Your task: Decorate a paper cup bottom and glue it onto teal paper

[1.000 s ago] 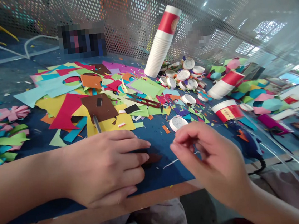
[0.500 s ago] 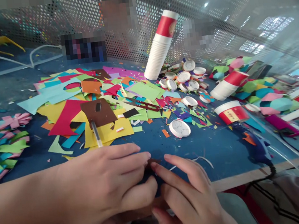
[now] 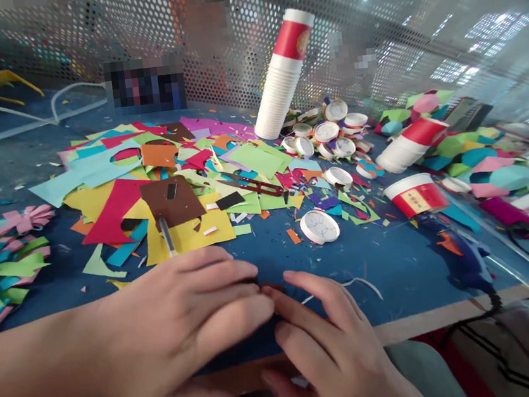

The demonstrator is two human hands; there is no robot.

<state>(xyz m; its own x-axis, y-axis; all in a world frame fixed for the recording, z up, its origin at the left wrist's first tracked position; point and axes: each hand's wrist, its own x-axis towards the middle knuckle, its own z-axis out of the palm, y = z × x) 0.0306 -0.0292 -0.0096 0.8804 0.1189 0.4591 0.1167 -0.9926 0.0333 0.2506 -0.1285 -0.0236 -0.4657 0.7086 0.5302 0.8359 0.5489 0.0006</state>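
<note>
Close to the table's front edge, my left hand (image 3: pixel 189 334) and my right hand (image 3: pixel 333 343) meet at the fingertips. Between them a sliver of a small brown paper piece (image 3: pixel 272 286) shows; my fingers cover most of it. Both hands are closed around it, the left with bent fingers, the right with its index finger raised. Just beyond the left knuckles lies a silver pen (image 3: pixel 167 235), its tip end on a brown sheet (image 3: pixel 174 202) with a cut edge. That sheet rests on yellow paper (image 3: pixel 211 230).
Red-handled thread snips (image 3: pixel 256 185) lie on coloured paper scraps. A marked white cup bottom (image 3: pixel 319 226) sits ahead of my right hand. A blue glue gun (image 3: pixel 462 252) leans at a red paper cup (image 3: pixel 416 195). A tall cup stack (image 3: pixel 283 72) stands behind.
My left fingers have shifted slightly and now lie straighter and closer over the brown piece. My right hand has moved a little left. The view has tilted slightly.
</note>
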